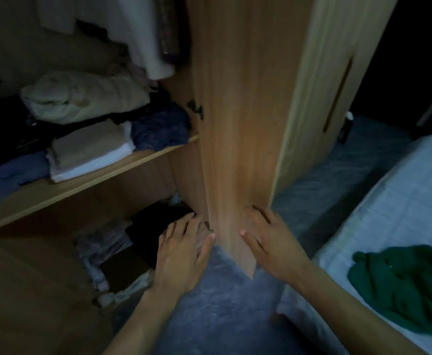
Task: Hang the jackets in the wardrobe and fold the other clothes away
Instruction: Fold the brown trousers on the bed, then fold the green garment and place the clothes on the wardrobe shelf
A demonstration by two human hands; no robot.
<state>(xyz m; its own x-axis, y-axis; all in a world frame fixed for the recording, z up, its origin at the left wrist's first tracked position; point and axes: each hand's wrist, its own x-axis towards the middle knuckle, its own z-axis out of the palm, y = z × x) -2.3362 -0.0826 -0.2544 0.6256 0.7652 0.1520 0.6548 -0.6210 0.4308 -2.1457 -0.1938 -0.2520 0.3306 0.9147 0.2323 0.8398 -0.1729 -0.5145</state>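
Note:
An open wooden wardrobe door (238, 129) stands edge-on in front of me. My left hand (181, 254) reaches with straight fingers to the left of its bottom edge, at the lower shelf's clothes (107, 249). My right hand (268, 239) lies flat against the door's right face near the bottom. Folded clothes (89, 147) are stacked on the upper shelf (87, 180). Light and dark garments (153, 34) hang above. A crumpled green garment (404, 283) lies on the bed (399, 201) at the right.
A second wardrobe door (332, 88) with a long slot handle stands behind the first. Blue-grey carpet (217, 311) covers the floor between wardrobe and bed. A wooden panel (30, 298) fills the lower left.

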